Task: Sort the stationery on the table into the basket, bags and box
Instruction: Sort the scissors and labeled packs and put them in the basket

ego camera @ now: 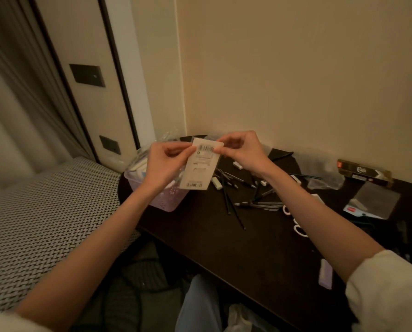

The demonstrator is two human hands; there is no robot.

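Both hands hold a small flat packet with a barcode near its top, raised above the dark table. My left hand pinches its top left corner and my right hand pinches the top right corner. Below the packet, at the table's left end, stands a pink basket with some items inside. Several dark pens and white erasers lie scattered in the middle of the table. White-handled scissors are partly hidden by my right forearm.
A dark and gold box lies by the wall at the right. Clear plastic bags and a red-labelled card lie near it. A lilac item rests at the table's near edge. A patterned bed is on the left.
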